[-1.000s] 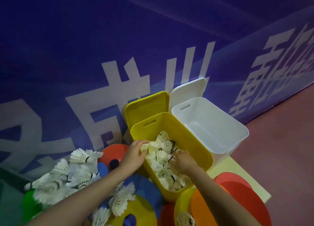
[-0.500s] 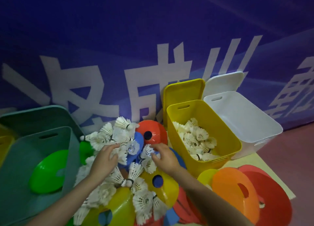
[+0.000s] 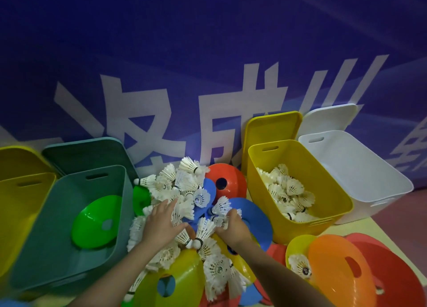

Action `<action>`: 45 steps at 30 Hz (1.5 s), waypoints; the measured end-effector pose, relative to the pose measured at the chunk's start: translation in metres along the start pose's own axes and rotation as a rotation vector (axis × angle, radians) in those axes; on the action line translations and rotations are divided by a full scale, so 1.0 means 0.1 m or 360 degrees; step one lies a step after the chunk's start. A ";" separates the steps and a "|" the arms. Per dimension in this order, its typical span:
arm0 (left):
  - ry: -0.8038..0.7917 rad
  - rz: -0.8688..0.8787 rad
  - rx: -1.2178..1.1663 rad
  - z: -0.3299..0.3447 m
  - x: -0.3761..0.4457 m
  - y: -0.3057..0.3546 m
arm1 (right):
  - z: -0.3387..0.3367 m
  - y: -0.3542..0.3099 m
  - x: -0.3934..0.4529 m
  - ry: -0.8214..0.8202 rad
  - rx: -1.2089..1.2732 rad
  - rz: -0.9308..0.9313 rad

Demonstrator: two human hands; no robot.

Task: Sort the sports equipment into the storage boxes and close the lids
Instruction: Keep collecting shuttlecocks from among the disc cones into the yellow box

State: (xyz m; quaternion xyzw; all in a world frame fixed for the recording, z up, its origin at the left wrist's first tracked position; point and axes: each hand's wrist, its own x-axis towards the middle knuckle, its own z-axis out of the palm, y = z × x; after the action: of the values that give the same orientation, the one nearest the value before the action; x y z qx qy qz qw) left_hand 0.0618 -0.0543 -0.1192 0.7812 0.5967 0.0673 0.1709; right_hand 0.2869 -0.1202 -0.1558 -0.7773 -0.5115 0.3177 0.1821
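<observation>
Shuttlecocks (image 3: 182, 191) are seen heaped on the floor between the green box (image 3: 69, 214) and the yellow box (image 3: 298, 191), mixed among coloured cones (image 3: 245, 216). From the head view, the left hand (image 3: 161, 225) is laid flat, fingers spread, on the pile; a few shuttlecocks are gripped by the right hand (image 3: 231, 225). The yellow box is partly filled, one green cone (image 3: 97, 221) is lodged in the green box, the white box (image 3: 355, 175) is unfilled. All lids are off; most sorting is judged undone.
</observation>
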 end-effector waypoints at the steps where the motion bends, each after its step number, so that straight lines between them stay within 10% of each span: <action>1: 0.0002 -0.0029 0.0066 0.00 0.03 -0.01 | 0.02 0.00 0.00 0.0000 0.0071 0.0026; 7: -0.0072 -0.0010 0.0271 -0.03 0.12 -0.07 | 0.00 0.11 -0.12 0.0145 0.0458 -0.0004; 23: 0.0326 0.0261 -0.0827 -0.58 0.04 0.57 | -0.51 -0.12 -0.50 0.0628 0.1202 -0.0175; 33: 0.0011 0.0475 -0.1158 -0.38 0.09 1.46 | -1.32 0.30 -0.69 0.1090 0.0958 -0.0071; 45: -0.0008 0.0516 -0.1156 0.15 0.64 2.73 | -2.21 1.48 0.10 0.0728 -0.0016 0.0022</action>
State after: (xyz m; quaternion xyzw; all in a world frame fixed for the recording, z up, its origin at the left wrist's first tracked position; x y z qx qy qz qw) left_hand 0.3323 -0.0586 -0.0447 0.7541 0.4025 0.2982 0.4246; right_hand 0.5407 -0.1631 -0.0873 -0.8336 -0.4531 0.1319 0.2872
